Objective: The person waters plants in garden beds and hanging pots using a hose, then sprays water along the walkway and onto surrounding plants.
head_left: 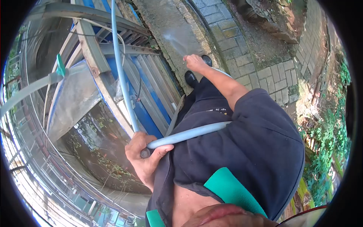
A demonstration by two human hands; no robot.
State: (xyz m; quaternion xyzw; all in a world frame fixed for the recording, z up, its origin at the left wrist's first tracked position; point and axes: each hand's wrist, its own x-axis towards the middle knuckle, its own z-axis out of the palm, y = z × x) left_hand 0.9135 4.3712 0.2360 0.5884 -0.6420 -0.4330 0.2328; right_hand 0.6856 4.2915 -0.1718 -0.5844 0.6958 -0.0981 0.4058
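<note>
My left hand point(143, 154) is closed around a light blue hose point(189, 133) at the left side of my body. From there, one length climbs along the metal frame to the top of the view. The other crosses my chest and disappears behind my right arm. My right hand point(194, 62) reaches forward over my feet, fingers closed. A fine water spray point(174, 42) fans out from it onto the concrete path. A strip of hose shows beside my right forearm, but the end inside my right hand is hidden.
On the left stand a pond point(100, 140) with dark water and a metal frame point(90, 47) with blue panels. A pipe carries a green valve handle point(60, 66). Brick paving point(278, 79), a large rock point(281, 19) and plants point(325, 147) lie to the right.
</note>
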